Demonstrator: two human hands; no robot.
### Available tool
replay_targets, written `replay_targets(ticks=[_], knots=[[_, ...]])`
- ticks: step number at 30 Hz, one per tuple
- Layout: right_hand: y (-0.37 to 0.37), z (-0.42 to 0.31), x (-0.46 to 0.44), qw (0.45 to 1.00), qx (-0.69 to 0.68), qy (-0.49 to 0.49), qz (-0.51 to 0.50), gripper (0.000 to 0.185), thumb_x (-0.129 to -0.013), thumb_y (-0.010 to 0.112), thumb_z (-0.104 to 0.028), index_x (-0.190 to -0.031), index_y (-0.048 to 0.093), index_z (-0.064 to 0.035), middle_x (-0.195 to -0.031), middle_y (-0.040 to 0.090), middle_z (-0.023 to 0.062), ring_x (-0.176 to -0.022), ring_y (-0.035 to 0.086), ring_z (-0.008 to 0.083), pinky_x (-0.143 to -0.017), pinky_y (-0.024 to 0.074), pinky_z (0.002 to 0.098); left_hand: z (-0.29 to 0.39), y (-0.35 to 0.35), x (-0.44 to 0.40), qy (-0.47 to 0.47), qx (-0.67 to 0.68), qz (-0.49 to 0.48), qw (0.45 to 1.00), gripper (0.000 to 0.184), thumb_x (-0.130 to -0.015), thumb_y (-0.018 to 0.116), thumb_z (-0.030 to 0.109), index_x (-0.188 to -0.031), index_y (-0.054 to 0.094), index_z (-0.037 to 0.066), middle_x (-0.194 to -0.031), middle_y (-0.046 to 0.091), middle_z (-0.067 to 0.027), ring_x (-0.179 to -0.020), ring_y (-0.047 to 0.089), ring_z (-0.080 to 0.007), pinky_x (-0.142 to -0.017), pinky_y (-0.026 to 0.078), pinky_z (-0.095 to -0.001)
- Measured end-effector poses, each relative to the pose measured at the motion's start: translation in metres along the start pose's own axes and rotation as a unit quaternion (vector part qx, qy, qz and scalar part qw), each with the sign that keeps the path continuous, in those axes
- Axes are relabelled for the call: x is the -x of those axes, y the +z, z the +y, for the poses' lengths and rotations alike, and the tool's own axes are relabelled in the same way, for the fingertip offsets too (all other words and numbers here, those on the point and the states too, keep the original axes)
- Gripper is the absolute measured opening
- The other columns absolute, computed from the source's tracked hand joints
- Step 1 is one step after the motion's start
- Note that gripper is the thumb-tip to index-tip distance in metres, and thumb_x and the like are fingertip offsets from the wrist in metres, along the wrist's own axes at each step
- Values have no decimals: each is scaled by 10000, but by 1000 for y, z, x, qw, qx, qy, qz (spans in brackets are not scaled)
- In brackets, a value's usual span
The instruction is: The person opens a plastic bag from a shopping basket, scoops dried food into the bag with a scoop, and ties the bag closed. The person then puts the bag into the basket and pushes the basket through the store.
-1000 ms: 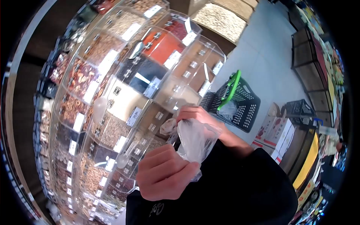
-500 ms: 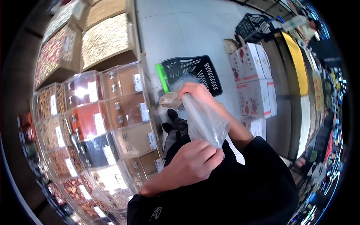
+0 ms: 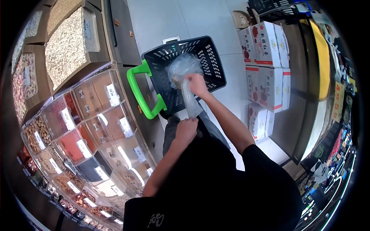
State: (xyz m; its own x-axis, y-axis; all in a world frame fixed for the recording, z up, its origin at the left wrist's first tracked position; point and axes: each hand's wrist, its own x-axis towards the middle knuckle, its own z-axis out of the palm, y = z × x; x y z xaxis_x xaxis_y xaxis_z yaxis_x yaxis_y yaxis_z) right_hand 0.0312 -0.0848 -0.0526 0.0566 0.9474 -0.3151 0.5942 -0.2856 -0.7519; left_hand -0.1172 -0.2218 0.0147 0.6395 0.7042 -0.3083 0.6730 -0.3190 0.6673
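Observation:
A clear plastic bag [image 3: 188,99] hangs stretched and twisted between my two hands. My right hand [image 3: 197,84] is closed around its far part, over the shopping basket. Just past those fingers shows a tan bulge [image 3: 176,81], its contents too unclear to name. Nearer my body, my left hand [image 3: 187,130] pinches the other end of the bag. The black basket [image 3: 214,65] stands on the floor in front of my legs, its green handle [image 3: 135,86] tilted out to the left. Inside it lies crumpled clear plastic [image 3: 187,63], partly behind my right hand.
To the left are lidded clear bins [image 3: 102,127] with price labels, and open bins of pale flakes [image 3: 65,50] farther up. White printed cartons [image 3: 266,86] are stacked to the right beside a shelf. Another black basket [image 3: 266,5] is at the top right.
Both hands moved a little left, and my right hand lowered toward the basket with the bag. The bag is now narrower and more twisted. The green handle looks larger and swung outward.

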Motion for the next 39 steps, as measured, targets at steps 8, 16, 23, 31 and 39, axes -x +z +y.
replay_targets(ticks=[8,16,23,31,39], knots=[[182,216,-148,977,112,118,-141,248,-799,568,-125,-989,703,-39,-955,670,237,-893,661,376,-816,532,456,13,59,1,-274,290,-27,916,210,-852,606,154,-1037,622,57,-915,640,-118,-833,634,-315,-723,519,-387],[330,421,-210,963,244,37,-113,317,-762,571,-248,-934,656,4,-985,656,221,-940,629,381,-923,461,467,-32,152,-27,-469,408,-79,780,251,-842,632,108,-1083,619,43,-873,652,-128,-764,654,-282,-684,526,-356],[350,466,-216,972,205,4,-119,362,-809,584,-373,-853,671,-24,-894,655,208,-892,627,396,-781,496,487,-43,158,-44,-512,419,-30,750,215,-852,613,56,-1065,613,26,-838,623,-116,-759,634,-280,-659,509,-350],[167,293,-164,971,-64,78,-217,307,-946,457,-291,-929,629,-37,-731,648,134,-671,650,248,-590,511,378,23,53,-34,-360,304,131,872,220,-871,596,147,-1060,610,35,-854,617,-125,-793,614,-306,-711,496,-394],[93,-45,-79,838,-439,140,-294,260,-936,591,-333,-1027,564,-90,-742,591,30,-570,556,131,-509,471,270,77,-48,19,-283,195,325,881,247,-883,571,196,-1080,578,47,-974,613,-145,-911,610,-339,-790,501,-417]])
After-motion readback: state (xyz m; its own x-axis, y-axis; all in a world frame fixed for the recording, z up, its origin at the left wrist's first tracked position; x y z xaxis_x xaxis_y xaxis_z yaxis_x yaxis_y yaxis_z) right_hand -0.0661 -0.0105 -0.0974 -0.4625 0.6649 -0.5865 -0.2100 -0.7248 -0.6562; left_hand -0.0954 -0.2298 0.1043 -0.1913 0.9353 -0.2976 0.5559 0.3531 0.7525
